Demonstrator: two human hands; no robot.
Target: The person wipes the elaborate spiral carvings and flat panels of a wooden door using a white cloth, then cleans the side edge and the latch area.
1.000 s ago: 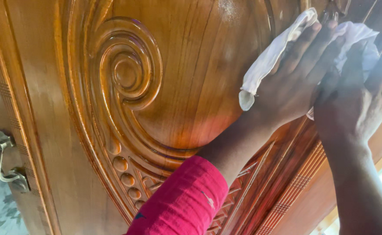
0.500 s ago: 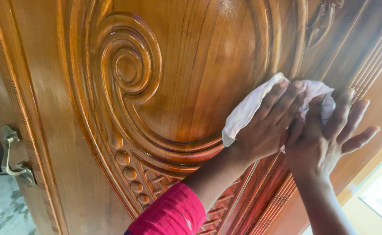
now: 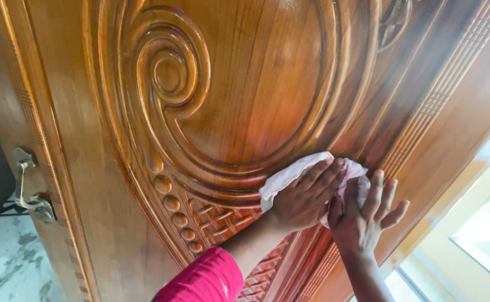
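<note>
Now, left hand (image 3: 301,196) flat on white cloth (image 3: 289,176), pressing it against carved wooden door (image 3: 245,95) | right hand (image 3: 362,218) open, fingers spread, touching cloth's edge | brass handle (image 3: 30,187) far left

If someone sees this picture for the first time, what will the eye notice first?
First, the carved wooden door that fills the view, with a big spiral at upper left. Next, the two hands at lower right: the left hand and the right hand both press a white cloth against the curved carving. A metal handle sits at the door's left edge.
</note>
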